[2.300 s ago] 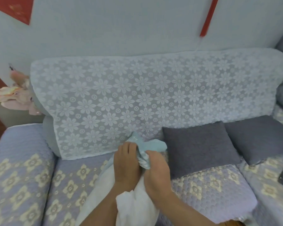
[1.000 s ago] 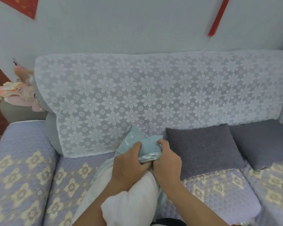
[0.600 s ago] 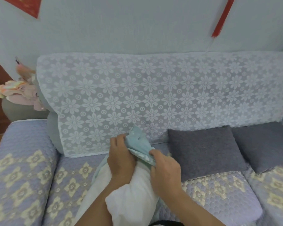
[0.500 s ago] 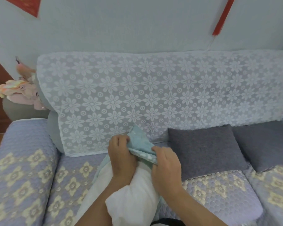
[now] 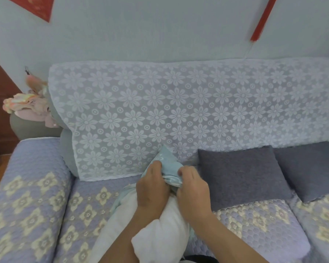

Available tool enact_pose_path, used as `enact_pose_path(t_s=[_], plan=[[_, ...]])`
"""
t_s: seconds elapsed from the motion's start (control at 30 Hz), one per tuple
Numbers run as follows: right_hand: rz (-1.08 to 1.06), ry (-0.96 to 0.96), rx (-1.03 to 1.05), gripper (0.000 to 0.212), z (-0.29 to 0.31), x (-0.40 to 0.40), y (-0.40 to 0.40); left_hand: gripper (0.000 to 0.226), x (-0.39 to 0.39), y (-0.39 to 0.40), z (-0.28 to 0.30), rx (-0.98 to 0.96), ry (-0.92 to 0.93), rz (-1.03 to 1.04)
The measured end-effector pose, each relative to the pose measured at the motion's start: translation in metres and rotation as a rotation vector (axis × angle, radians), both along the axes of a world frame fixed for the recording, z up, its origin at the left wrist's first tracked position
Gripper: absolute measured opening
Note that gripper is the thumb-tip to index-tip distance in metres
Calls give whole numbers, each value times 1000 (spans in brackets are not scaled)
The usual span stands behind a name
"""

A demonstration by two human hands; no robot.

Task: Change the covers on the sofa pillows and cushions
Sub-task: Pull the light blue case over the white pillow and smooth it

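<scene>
A white pillow insert (image 5: 160, 234) lies across the sofa seat toward me, its far end inside a light blue cover (image 5: 166, 161). My left hand (image 5: 152, 186) grips bunched cover fabric on the left side of the insert. My right hand (image 5: 193, 190) grips the cover's folded edge on the right. The cover's far corner stands up against the sofa back. More blue cover fabric (image 5: 120, 198) shows beside the insert on the left. Most of the insert is bare.
Two dark grey pillows (image 5: 239, 177) (image 5: 311, 168) lean against the lace-draped sofa back (image 5: 179, 114). Quilted purple seat covers (image 5: 254, 230) and the left armrest (image 5: 27, 196) surround the work. A pot of pink flowers (image 5: 27, 109) stands behind the armrest.
Both hands have bunched the cover tighter around the insert's far end, and my right hand has shifted up closer to the left. The camera view moved slightly.
</scene>
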State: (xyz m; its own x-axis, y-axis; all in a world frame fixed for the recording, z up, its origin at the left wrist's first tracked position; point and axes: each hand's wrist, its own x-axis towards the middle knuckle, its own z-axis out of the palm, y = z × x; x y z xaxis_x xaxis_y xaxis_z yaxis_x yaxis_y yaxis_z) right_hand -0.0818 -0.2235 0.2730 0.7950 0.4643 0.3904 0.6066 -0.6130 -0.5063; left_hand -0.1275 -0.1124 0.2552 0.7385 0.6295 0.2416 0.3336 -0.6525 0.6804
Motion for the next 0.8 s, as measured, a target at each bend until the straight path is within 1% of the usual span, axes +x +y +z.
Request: enact_pose_path(t_s=[0.07,0.13,0.17,0.23,0.3,0.33,0.4,0.43,0.5,0.57,0.6,0.67,0.73,0.8], plan=[[25,-34,-21,47,-2,-5,1,17,4,1,5,-60,10,79],[19,-20,-18,48,-2,-3,-1,29,5,2,6,-91,-34,91],[7,8,-17,50,-2,-1,-3,32,4,3,6,-101,-66,55],[-9,26,-45,51,-3,4,-7,34,-1,5,4,-101,-119,-106],[-29,12,-52,47,-4,8,-9,31,-5,3,3,-121,-138,-247],[-41,18,-31,47,-4,10,-10,28,-8,-1,4,-156,-137,-265],[-50,19,36,48,-5,11,-9,19,-11,-9,8,-239,-143,-236],[-51,13,67,47,-6,11,-9,15,-12,-12,8,-244,-147,-208],[-37,11,109,41,-6,10,-9,19,-13,-13,7,-138,-110,-133],[-7,20,132,31,-4,4,-8,21,-10,-9,6,1,-38,-47],[6,48,144,26,-4,2,-8,23,-8,-7,6,50,-8,-20],[20,188,154,20,-1,0,-9,22,-1,-4,7,22,54,-13],[59,401,104,21,6,9,-12,25,2,2,12,-95,81,-85],[126,628,-13,22,16,26,-18,26,0,14,17,-257,130,-202]])
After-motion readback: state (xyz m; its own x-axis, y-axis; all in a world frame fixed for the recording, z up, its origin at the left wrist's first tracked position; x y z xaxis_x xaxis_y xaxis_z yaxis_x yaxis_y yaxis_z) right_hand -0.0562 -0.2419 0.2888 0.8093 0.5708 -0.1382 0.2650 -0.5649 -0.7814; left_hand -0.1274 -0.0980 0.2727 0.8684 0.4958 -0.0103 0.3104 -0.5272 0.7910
